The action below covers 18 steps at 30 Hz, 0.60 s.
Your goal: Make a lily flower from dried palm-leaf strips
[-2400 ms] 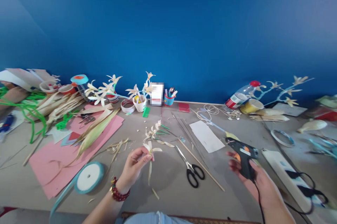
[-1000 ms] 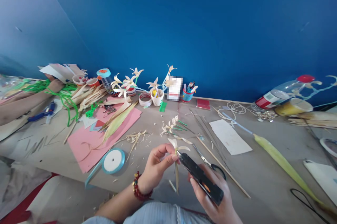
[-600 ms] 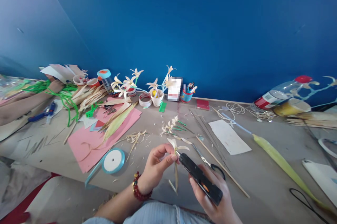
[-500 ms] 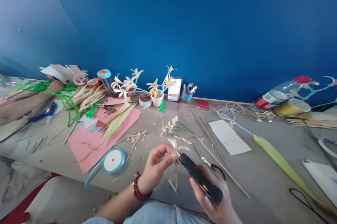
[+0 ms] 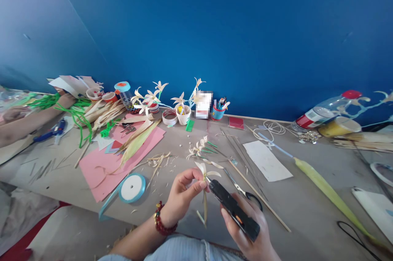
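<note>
Between thumb and fingers, my left hand (image 5: 186, 189) pinches a small cream husk flower (image 5: 206, 169) just below its petals. A pale strip hangs down beneath the fingers. My right hand (image 5: 245, 222) is wrapped around a black glue gun (image 5: 235, 210), whose metal tip meets the base of the flower or lies right beside it. Just beyond my right hand lie scissors (image 5: 245, 191) with black handles. Several small white flowers (image 5: 199, 146) with green stems rest farther back on the table.
A blue ribbon spool (image 5: 132, 187) lies left of my hands, near pink paper (image 5: 98, 171). To the right are a thin stick (image 5: 264, 199), white paper (image 5: 267, 160) and a husk-wrapped stem (image 5: 328, 191). Another person's arm (image 5: 37, 122) reaches in at the far left, near a blue glue gun (image 5: 50, 132).
My hands keep nearly the same pose, with the glue gun's tip still at the flower's base. At the far left, the other person's second hand now shows more.
</note>
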Available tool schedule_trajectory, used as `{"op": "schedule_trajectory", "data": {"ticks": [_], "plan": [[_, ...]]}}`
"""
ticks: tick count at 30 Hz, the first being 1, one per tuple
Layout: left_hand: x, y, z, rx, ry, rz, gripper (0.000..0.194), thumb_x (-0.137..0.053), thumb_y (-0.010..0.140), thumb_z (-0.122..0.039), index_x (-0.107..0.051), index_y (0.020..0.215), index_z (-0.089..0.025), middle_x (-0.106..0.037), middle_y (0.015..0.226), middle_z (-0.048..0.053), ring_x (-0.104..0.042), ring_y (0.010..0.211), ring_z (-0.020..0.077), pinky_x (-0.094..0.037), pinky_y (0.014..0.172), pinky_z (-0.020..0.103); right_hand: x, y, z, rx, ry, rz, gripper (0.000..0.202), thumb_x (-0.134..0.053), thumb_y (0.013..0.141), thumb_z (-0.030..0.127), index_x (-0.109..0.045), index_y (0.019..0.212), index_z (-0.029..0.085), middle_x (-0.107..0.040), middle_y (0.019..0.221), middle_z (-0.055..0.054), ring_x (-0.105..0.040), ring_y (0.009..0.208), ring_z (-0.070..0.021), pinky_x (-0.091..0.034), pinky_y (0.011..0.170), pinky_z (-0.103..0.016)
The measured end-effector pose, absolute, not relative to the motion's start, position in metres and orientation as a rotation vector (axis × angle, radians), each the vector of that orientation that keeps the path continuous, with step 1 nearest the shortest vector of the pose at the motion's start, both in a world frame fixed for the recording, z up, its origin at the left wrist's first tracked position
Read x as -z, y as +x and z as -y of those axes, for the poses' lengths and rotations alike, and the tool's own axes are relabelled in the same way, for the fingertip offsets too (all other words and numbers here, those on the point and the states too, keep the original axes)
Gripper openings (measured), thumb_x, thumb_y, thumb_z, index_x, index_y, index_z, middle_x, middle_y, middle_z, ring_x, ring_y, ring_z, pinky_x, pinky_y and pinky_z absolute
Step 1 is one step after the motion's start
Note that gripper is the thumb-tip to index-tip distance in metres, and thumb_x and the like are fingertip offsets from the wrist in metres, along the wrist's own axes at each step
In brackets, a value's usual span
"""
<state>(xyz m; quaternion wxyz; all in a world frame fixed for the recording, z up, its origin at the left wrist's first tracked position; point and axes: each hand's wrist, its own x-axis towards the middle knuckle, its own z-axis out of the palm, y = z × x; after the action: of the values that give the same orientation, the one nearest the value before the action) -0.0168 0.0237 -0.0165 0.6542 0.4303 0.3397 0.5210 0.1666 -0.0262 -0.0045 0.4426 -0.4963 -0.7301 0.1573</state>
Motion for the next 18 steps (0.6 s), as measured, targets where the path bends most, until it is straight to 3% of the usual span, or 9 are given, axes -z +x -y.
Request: {"op": "schedule_trajectory", "data": {"ticks": [18], "plan": [[0.0182,-0.0169,-0.0242,-1.195,0.974,-0.769,0.016,-0.072,0.084,-0.029,-0.066,0.075,-0.017,-0.066,0.070,0.001,-0.058,0.071,0.0135,-0.044,0.072,0.024,0.0025,0.1648,0.0271,-0.436,-1.241,1.779,0.011,-0.056,0.084,0.020,-0.058,0.075,0.024,-0.062,0.057,-0.001,-0.062,0.050,-0.0189,-0.050,0.049,-0.028]]}}
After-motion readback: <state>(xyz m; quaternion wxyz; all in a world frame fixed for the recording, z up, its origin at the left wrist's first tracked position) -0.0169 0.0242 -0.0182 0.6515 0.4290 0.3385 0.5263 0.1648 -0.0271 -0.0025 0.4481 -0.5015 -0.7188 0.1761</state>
